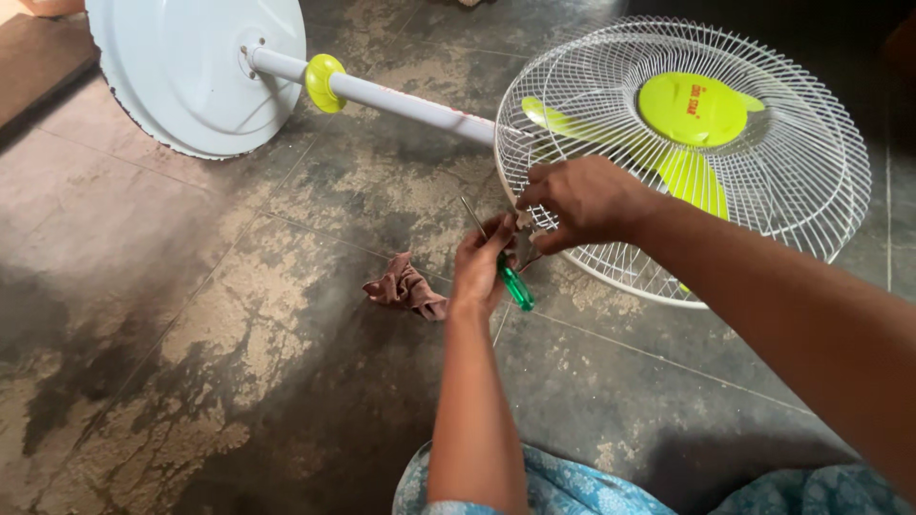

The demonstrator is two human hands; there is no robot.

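A pedestal fan lies on its side on the tiled floor. Its white wire grille (801,162) with lime-green blades and hub (692,108) is at the upper right. My left hand (482,265) grips a screwdriver with a green handle (516,286), its metal shaft pointing up and left. My right hand (584,202) pinches the lower left rim of the grille, right beside the left hand. What sits between its fingertips is hidden.
The fan's white pole (410,100) with a lime-green collar (322,81) runs to the round white base (191,72) at the upper left. A crumpled brown rag (405,286) lies on the floor left of my hands. Blue patterned cloth (572,491) covers my lap.
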